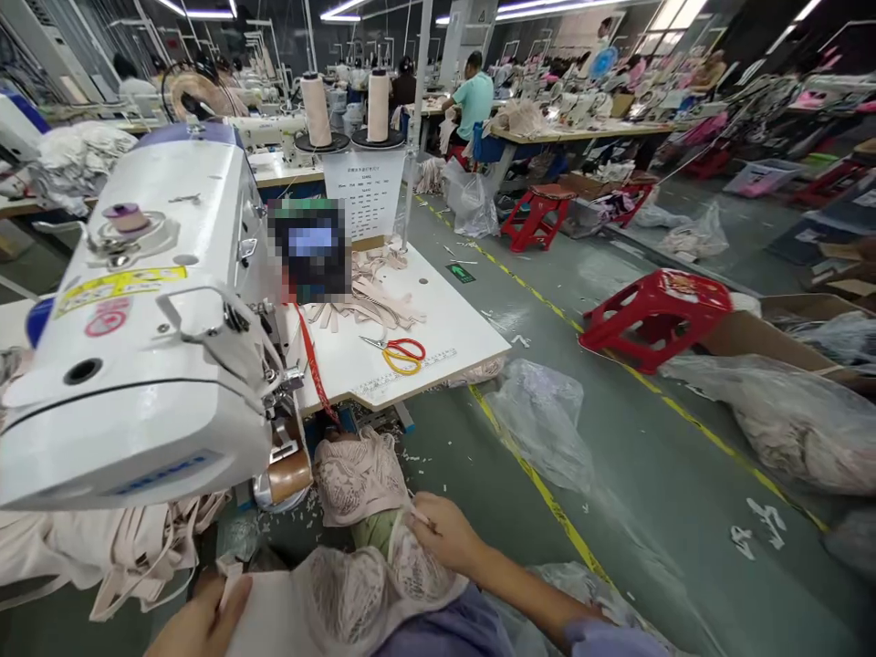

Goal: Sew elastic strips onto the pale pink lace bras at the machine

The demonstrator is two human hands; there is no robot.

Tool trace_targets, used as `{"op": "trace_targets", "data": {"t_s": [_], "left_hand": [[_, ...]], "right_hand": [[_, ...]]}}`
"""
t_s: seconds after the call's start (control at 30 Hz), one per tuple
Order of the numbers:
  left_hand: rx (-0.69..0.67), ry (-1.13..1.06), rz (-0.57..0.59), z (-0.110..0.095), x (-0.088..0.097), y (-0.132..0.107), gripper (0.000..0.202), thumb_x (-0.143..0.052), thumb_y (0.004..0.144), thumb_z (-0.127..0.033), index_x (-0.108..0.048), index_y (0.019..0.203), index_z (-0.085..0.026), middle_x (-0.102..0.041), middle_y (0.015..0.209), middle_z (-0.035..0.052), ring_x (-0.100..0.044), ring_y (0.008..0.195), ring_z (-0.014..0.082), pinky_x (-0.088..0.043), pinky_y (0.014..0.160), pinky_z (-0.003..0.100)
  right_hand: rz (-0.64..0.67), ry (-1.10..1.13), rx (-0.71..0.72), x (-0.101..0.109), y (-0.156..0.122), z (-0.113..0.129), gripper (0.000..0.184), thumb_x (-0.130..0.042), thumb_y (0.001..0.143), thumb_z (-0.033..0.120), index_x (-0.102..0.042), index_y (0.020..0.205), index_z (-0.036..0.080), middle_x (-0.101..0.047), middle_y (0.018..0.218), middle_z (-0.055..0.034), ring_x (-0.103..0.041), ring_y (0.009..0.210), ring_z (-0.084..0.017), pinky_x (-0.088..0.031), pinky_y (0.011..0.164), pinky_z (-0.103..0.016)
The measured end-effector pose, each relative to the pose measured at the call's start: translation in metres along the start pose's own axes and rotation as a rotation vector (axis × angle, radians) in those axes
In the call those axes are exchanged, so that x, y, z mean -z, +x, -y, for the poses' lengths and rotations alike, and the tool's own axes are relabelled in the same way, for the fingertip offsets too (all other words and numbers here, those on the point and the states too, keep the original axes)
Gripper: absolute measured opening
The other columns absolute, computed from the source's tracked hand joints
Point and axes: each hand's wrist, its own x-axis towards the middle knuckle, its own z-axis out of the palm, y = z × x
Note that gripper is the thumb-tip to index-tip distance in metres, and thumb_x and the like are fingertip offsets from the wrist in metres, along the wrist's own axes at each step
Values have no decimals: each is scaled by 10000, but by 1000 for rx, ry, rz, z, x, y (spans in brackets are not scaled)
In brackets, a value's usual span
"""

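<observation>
A pale pink lace bra [349, 593] lies spread across my lap, its cups facing up. My left hand [202, 620] pinches the wing of this bra at the lower left. Fingers of my right hand [444, 534] are closed on its edge by the other cup. Just beyond is a second lace bra [359, 479], hanging near the machine's arm end. The white sewing machine [137, 365] stands to the left, above my left hand. On the white table [472, 333] rest scissors [397, 354] with red and yellow handles.
Beige strips [383, 297] are heaped on the table below two thread cones [379, 108]. More bras [116, 547] hang at the lower left. A red stool [661, 315], plastic bags [540, 420] and yellow floor tape [547, 497] are on the right. A person [474, 100] sits further back.
</observation>
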Motion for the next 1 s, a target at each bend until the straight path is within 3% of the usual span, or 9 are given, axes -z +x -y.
{"op": "trace_targets", "data": {"t_s": [0.1,0.17,0.27,0.37,0.4,0.5,0.67,0.83,1.0], "left_hand": [[-193,-58,-73,-23,-35,18,645,-579,755,-687,-680,1103,-154,-695,1118,211,-636,1075,418,-511,874,522],[-267,-339,229,-49,-63,22,645,-572,799,-660,-646,1213,-172,-652,1253,180,-569,1218,363,-469,991,462],[-169,-682,661,-78,-88,20,604,-539,831,-693,-704,1037,-150,-720,1004,117,-645,987,297,-501,913,393],[1,-813,763,-84,-90,14,573,-594,796,-710,-696,862,-150,-666,762,42,-611,779,233,-509,792,339],[20,-814,780,-84,-87,12,563,-608,786,-711,-690,836,-157,-643,730,30,-595,752,223,-505,772,330],[15,-752,734,-82,-78,8,573,-589,777,-739,-671,784,-171,-591,685,17,-557,727,215,-494,742,314],[-17,-681,548,-79,-66,5,595,-554,796,-748,-601,688,-165,-532,684,10,-482,706,180,-439,681,259],[-91,-629,509,-78,-53,8,606,-509,821,-746,-573,704,-155,-505,707,23,-453,707,173,-410,666,260],[-145,-494,258,-87,-21,-3,571,-497,845,-690,-494,598,-175,-396,570,-17,-400,570,136,-339,540,229]], "right_hand": [[46,168,-22,8,1,34,374,-371,995,389,-440,682,196,-417,632,36,-457,601,-114,-419,579,-216],[196,323,64,16,10,54,401,-384,1006,443,-489,721,181,-437,642,45,-456,605,-93,-394,552,-184],[325,206,233,46,44,68,347,-478,990,418,-608,788,167,-566,697,39,-528,657,-87,-424,605,-169],[-27,-219,139,99,109,62,202,-479,980,209,-672,1003,155,-681,952,-44,-598,857,-138,-465,797,-234],[-120,-266,101,118,136,57,301,-385,990,132,-626,1170,128,-656,1127,-112,-580,1001,-176,-436,924,-306],[-232,-378,81,167,214,40,445,-406,940,48,-534,1358,132,-517,1380,-174,-445,1257,-243,-269,1114,-430],[-192,-479,169,199,280,29,217,-557,899,117,-730,1030,126,-569,1321,-165,-415,1262,-284,-282,1088,-422],[-200,-484,319,201,277,47,192,-527,931,168,-712,909,123,-681,1048,-148,-545,1041,-242,-386,949,-352],[-262,-384,465,167,207,89,294,-365,1018,240,-639,1052,141,-691,1003,-117,-597,962,-211,-419,863,-315]]}}
